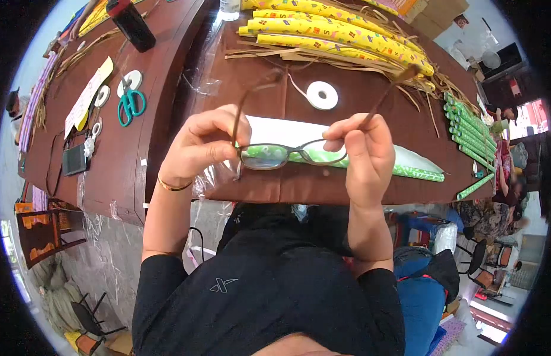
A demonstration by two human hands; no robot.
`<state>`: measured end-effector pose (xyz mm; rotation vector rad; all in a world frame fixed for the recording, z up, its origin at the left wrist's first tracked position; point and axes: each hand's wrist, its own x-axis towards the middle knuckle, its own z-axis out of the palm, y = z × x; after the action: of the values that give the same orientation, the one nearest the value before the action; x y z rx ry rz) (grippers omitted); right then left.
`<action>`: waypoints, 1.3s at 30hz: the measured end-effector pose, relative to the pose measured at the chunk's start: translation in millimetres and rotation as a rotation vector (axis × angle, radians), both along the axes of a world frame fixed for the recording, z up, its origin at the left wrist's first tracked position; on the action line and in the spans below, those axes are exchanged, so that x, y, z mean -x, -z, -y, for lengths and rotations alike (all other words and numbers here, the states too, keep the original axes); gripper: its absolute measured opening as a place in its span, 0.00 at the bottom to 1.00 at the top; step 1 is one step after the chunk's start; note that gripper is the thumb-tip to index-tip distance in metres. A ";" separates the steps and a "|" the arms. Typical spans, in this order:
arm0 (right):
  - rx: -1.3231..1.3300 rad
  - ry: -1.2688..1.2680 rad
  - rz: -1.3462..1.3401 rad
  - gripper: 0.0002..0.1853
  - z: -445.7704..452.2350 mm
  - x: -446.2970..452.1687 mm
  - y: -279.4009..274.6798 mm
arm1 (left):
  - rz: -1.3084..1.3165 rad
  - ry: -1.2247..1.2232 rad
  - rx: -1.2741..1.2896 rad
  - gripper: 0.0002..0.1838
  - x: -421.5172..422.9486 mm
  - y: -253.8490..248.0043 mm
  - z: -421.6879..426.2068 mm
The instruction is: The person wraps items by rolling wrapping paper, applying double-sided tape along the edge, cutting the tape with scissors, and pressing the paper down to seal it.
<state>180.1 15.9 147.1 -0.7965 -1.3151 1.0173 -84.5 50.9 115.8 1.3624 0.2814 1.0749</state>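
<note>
A pair of dark-framed eyeglasses (295, 148) is held up in front of me, with its temples spread and pointing away. My left hand (205, 142) pinches the frame by the left hinge; a gold bracelet circles that wrist. On the other side, my right hand (370, 151) grips the glasses near the right hinge with thumb and fingers. Behind and below the lenses lies a sheet of green-and-white wrapping paper (415, 163), partly rolled, its pale side up. Green print shows through the lenses. Just beyond the glasses rests a white roll of tape (322, 95).
Yellow patterned paper rolls (335, 35) with brown strips lie at the back. Green rolls (468, 127) are stacked at the right. Teal-handled scissors (131, 107), a phone-like dark device (75, 160) and a dark bottle (131, 25) are on the left. Another person (427, 291) sits at my right.
</note>
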 end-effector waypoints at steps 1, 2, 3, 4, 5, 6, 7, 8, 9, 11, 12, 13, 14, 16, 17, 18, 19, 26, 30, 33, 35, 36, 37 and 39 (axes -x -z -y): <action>0.003 0.011 0.015 0.10 2.9 0.8 -3.1 | 0.036 0.005 -0.020 0.11 -1.2 -0.5 -0.8; 0.006 0.014 0.015 0.10 5.6 0.7 -4.4 | 0.072 0.010 -0.040 0.12 -3.0 -1.5 -1.2; -0.017 -0.011 -0.027 0.10 8.3 0.5 -5.1 | 0.098 -0.003 -0.034 0.11 -5.7 -3.2 0.0; -0.037 -0.036 -0.068 0.10 10.8 0.4 -6.1 | 0.098 0.000 -0.029 0.11 -6.6 -4.9 -1.1; -0.097 -0.028 -0.006 0.11 12.0 -1.0 -8.9 | 0.118 0.035 -0.060 0.12 -7.1 -6.5 -3.6; -0.087 -0.026 -0.006 0.11 14.5 -1.5 -11.1 | 0.138 0.069 -0.089 0.12 -7.9 -8.0 -3.6; -0.141 -0.085 -0.060 0.11 17.5 -1.7 -13.0 | 0.188 0.051 -0.090 0.13 -12.5 -10.0 -1.1; -0.197 -0.143 -0.114 0.11 20.6 -1.4 -16.0 | 0.211 0.057 -0.061 0.14 -14.4 -14.3 2.0; -0.196 -0.137 -0.100 0.12 26.8 0.1 -22.0 | 0.242 0.081 -0.073 0.14 -15.9 -15.1 2.6; -0.154 -0.089 -0.060 0.17 39.7 7.7 -33.7 | 0.302 0.146 -0.103 0.14 -16.9 -18.1 0.7; -0.114 -0.038 -0.022 0.21 41.2 11.8 -37.1 | 0.328 0.191 -0.116 0.14 -16.1 -21.1 -0.5; -0.099 -0.032 -0.027 0.22 42.3 14.3 -37.9 | 0.358 0.217 -0.085 0.14 -15.6 -22.1 2.0; -0.097 -0.028 -0.028 0.22 43.8 15.5 -38.4 | 0.358 0.221 -0.082 0.14 -15.9 -23.6 1.8; -0.075 -0.068 -0.066 0.21 46.4 16.4 -39.8 | 0.379 0.263 -0.186 0.12 -17.2 -26.0 1.3; -0.088 -0.068 -0.064 0.21 42.7 12.2 -36.2 | 0.384 0.261 -0.156 0.11 -17.3 -27.0 5.2; -0.175 -0.185 -0.105 0.16 38.1 5.6 -29.4 | 0.386 0.281 -0.156 0.11 -16.2 -26.5 4.9; -0.257 -0.302 -0.147 0.11 35.3 1.5 -26.4 | 0.389 0.274 -0.155 0.11 -15.8 -25.7 6.5; -0.420 -0.356 -0.237 0.11 35.1 3.6 -21.3 | 0.418 0.329 -0.261 0.08 -20.5 -36.9 9.7; -0.479 -0.380 -0.243 0.10 34.8 1.5 -21.2 | 0.437 0.342 -0.310 0.06 -26.5 -40.7 10.3; -0.478 -0.337 -0.195 0.07 41.7 0.3 -21.1 | 0.374 0.410 -0.318 0.03 -25.3 -48.6 8.4; -0.445 -0.346 -0.071 0.03 44.7 -6.3 -29.4 | 0.337 0.458 -0.323 0.06 -27.8 -51.0 9.3; -0.429 -0.342 -0.074 0.03 45.2 -5.9 -28.5 | 0.341 0.458 -0.307 0.06 -26.6 -52.0 9.6; -0.471 -0.343 -0.063 0.03 44.7 -6.4 -27.7 | 0.312 0.470 -0.328 0.06 -25.4 -54.3 9.6; -0.519 -0.332 -0.058 0.04 44.8 -7.2 -25.2 | 0.264 0.502 -0.375 0.06 -24.1 -59.3 7.6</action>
<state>187.2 -28.9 172.3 -0.1570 -1.6009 0.8828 -60.4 43.3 175.1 1.4916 -0.4589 0.8882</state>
